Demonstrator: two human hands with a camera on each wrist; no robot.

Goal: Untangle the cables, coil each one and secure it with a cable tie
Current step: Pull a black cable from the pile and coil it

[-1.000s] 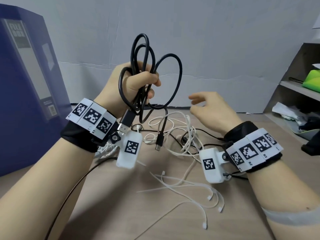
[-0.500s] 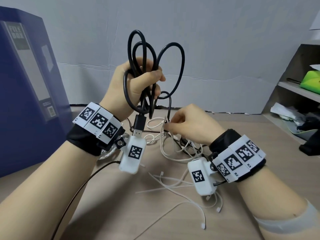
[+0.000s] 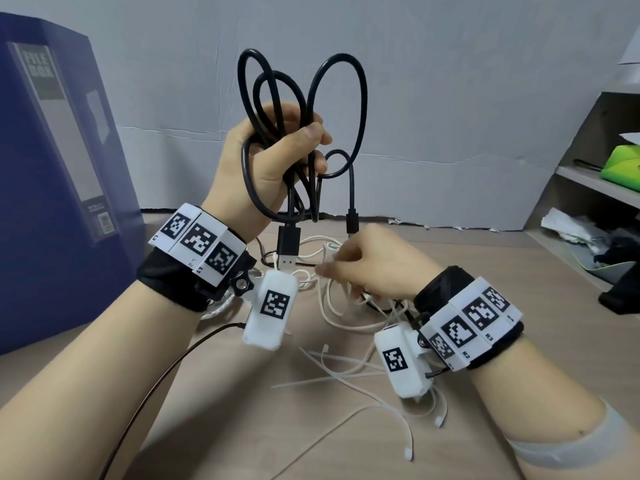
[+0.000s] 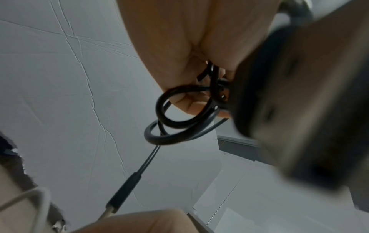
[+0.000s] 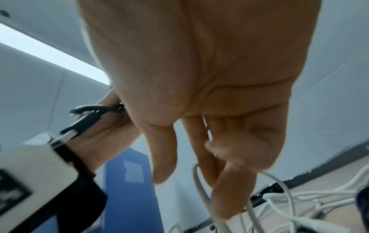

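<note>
Left hand (image 3: 273, 161), centre frame, fist gripping coiled black cable (image 3: 304, 98), plugs dangling. Right hand (image 3: 377, 268), lower, fingers curled around white cable (image 5: 201, 195) above bench (image 3: 485, 258).

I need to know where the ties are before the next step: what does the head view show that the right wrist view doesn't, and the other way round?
Only the head view shows the loose white cable ties lying on the table near the person, and the whole black cable looped above the left hand.

Only the right wrist view shows the right hand from the palm side, its fingers curled round a white cable.

Both show the white cable tangle, the blue file box, and the left hand gripping the black cable.
</note>
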